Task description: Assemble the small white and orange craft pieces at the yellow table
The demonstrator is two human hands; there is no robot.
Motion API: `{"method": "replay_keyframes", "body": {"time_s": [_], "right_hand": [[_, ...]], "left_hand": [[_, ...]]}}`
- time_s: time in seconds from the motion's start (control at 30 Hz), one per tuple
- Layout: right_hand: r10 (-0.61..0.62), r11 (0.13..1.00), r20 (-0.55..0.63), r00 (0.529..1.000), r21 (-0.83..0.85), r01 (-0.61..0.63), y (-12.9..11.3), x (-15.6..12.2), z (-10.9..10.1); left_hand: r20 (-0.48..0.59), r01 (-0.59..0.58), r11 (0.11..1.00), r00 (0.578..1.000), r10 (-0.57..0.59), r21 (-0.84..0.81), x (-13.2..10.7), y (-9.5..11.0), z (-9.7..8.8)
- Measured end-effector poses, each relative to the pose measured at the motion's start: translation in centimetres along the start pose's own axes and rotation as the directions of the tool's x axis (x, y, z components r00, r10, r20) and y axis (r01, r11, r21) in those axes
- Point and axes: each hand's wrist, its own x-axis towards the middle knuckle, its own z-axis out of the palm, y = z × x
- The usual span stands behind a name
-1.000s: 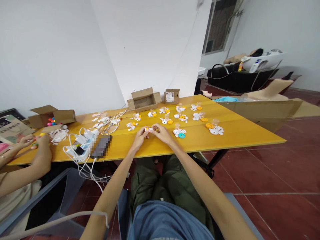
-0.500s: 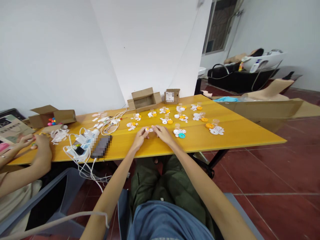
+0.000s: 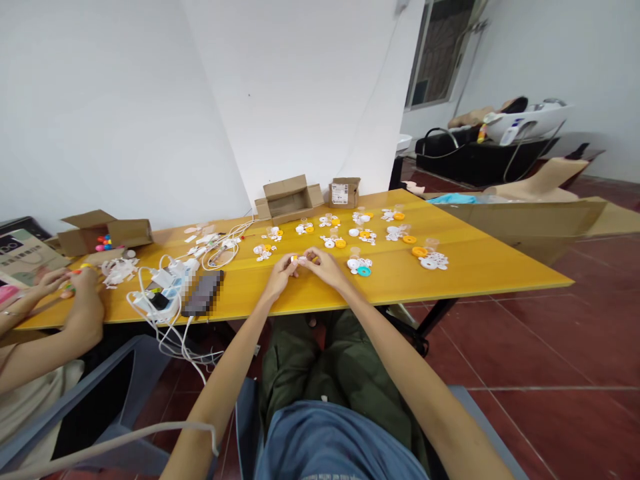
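Just above the front part of the yellow table (image 3: 490,263), my left hand (image 3: 281,275) pinches a small white and yellow plastic piece (image 3: 294,258). My right hand (image 3: 324,267) meets it from the right, its fingertips closed at the piece's edge and partly hiding it. Right of my right hand lies a group of white discs (image 3: 353,265) with a teal ring (image 3: 364,272) and a clear cup (image 3: 355,253). Beyond my left hand is another small pile of white and yellow parts (image 3: 263,252).
Several similar piles, one with an orange ring (image 3: 419,251), spread across the table. Two cardboard boxes (image 3: 290,203) (image 3: 344,193) stand against the wall. To the left are a phone (image 3: 204,293), a power strip (image 3: 159,303) and tangled white cables. A co-worker's hands (image 3: 83,279) handle small colourful things.
The fingers of my right hand have moved slightly left, closer to the piece in my left hand. The co-worker's hands have shifted a little; the piles lie as before.
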Motion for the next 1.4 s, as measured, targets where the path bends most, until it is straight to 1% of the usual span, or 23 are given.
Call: {"method": "replay_keyframes", "body": {"time_s": [0.13, 0.27, 0.4, 0.47, 0.57, 0.63, 0.77, 0.9, 1.03, 1.1, 1.23, 1.3, 1.4], "right_hand": [[0.038, 0.999, 0.039, 0.999, -0.005, -0.038, -0.1, 0.0, -0.1], [0.009, 0.999, 0.000, 1.000, 0.046, -0.009, -0.2, 0.1, 0.0], [0.030, 1.000, 0.047, 0.998, 0.006, -0.030, 0.0, 0.1, 0.0], [0.040, 0.999, 0.045, 0.998, -0.001, -0.040, 0.2, 0.1, 0.1], [-0.003, 0.999, 0.013, 1.000, 0.035, 0.002, 0.4, 0.2, 0.1], [-0.022, 0.999, 0.014, 1.000, 0.037, 0.021, 0.5, 0.2, 0.1], [0.013, 1.000, 0.052, 0.999, 0.003, -0.013, 0.8, 0.2, 0.1], [-0.010, 0.999, 0.011, 1.000, 0.045, 0.009, 0.8, 0.2, 0.2], [0.036, 0.999, 0.046, 0.998, 0.007, -0.037, 0.8, 0.2, 0.1], [0.047, 0.999, 0.044, 0.998, 0.003, -0.047, 0.7, 0.1, 0.1], [-0.002, 0.999, 0.018, 1.000, 0.052, 0.001, 0.6, 0.1, 0.2], [0.000, 0.999, 0.038, 0.999, 0.036, -0.001, 0.5, 0.1, 0.2], [0.040, 0.999, 0.063, 0.997, -0.008, -0.040, 0.4, 0.1, 0.1]], "left_hand": [[0.011, -0.008, 1.000, 1.000, 0.008, -0.001, 0.0, 0.0, 0.0], [0.011, -0.014, 1.000, 1.000, 0.014, -0.003, 0.0, 0.0, -0.1], [0.021, -0.022, 1.000, 1.000, 0.022, -0.002, 0.0, 0.0, -0.1], [0.022, -0.026, 1.000, 0.999, 0.026, -0.008, 0.0, 0.0, -0.1], [0.017, -0.024, 1.000, 1.000, 0.025, -0.016, 0.0, 0.0, -0.1], [0.017, -0.020, 1.000, 1.000, 0.020, -0.015, 0.1, 0.0, -0.1], [0.021, -0.021, 1.000, 1.000, 0.021, -0.015, 0.0, -0.1, -0.1], [0.020, -0.023, 0.999, 1.000, 0.024, -0.024, 0.0, 0.0, 0.0], [0.026, -0.015, 1.000, 1.000, 0.016, -0.021, 0.0, -0.1, 0.0], [0.018, -0.012, 1.000, 1.000, 0.012, -0.022, 0.0, -0.1, 0.0], [0.014, -0.004, 0.999, 1.000, 0.005, -0.032, 0.0, -0.1, 0.0], [0.019, -0.005, 1.000, 1.000, 0.005, -0.029, 0.0, 0.0, 0.0], [0.022, -0.006, 1.000, 1.000, 0.006, -0.017, -0.1, 0.1, 0.0]]}}
